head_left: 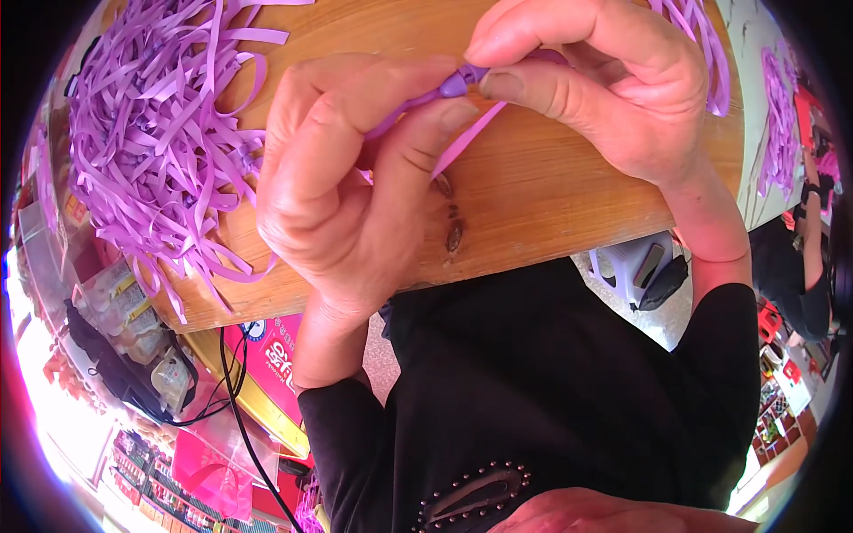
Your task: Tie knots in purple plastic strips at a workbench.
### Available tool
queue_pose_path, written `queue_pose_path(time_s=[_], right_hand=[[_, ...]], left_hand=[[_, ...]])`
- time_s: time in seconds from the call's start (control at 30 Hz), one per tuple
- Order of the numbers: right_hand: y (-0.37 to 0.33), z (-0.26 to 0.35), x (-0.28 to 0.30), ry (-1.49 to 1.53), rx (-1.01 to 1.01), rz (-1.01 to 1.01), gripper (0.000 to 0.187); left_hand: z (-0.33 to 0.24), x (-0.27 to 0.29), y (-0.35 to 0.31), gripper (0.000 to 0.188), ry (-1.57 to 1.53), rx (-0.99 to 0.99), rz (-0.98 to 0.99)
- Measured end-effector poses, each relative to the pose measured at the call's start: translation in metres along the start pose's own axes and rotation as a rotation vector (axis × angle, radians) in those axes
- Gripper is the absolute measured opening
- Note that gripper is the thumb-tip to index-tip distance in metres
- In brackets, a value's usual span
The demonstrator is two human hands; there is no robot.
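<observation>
My left hand (351,186) and my right hand (604,84) meet above a wooden table (542,191). Both pinch the same narrow purple ribbon strip (455,86) between thumb and forefinger, fingertips nearly touching. A loose pink-purple end of the strip hangs down toward the wood below my left thumb. A big heap of purple ribbon strips (151,133) lies on the table just left of my left hand. More purple strips (702,44) trail off behind my right hand.
The table's near edge runs just below my hands, against my black clothing. A black cable (233,391) and boxes lie on the floor at the lower left. Another person in black (800,266) stands at the far right beside another purple pile (780,124).
</observation>
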State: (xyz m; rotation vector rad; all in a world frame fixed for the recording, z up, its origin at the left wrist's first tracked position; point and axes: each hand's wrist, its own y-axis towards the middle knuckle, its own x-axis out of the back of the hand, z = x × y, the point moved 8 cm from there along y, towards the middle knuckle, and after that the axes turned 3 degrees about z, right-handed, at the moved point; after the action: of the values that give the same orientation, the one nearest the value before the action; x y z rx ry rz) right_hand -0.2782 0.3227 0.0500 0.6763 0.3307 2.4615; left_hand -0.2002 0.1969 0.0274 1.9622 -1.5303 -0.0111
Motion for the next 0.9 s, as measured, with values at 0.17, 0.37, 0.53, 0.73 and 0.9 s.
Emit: queue_pose_path(time_s=[0.17, 0.37, 0.53, 0.73, 0.9], right_hand=[[0.007, 0.013, 0.000, -0.085, 0.085, -0.007, 0.018], [0.004, 0.003, 0.011, -0.114, -0.229, 0.083, 0.018], [-0.006, -0.006, 0.000, -0.070, 0.262, -0.129, 0.018], [-0.005, -0.004, -0.001, -0.048, 0.261, -0.108, 0.017], [0.007, 0.008, 0.006, -0.256, -0.167, 0.203, 0.016]], left_hand=[[0.016, 0.004, -0.009, 0.022, -0.186, 0.111, -0.050], [0.029, -0.011, -0.009, 0.020, -0.658, 0.342, -0.038], [0.037, -0.014, -0.017, 0.021, -0.813, 0.493, -0.061], [0.037, -0.014, -0.018, 0.019, -0.807, 0.454, -0.065], [0.025, -0.015, -0.015, 0.019, -0.706, 0.398, -0.063]])
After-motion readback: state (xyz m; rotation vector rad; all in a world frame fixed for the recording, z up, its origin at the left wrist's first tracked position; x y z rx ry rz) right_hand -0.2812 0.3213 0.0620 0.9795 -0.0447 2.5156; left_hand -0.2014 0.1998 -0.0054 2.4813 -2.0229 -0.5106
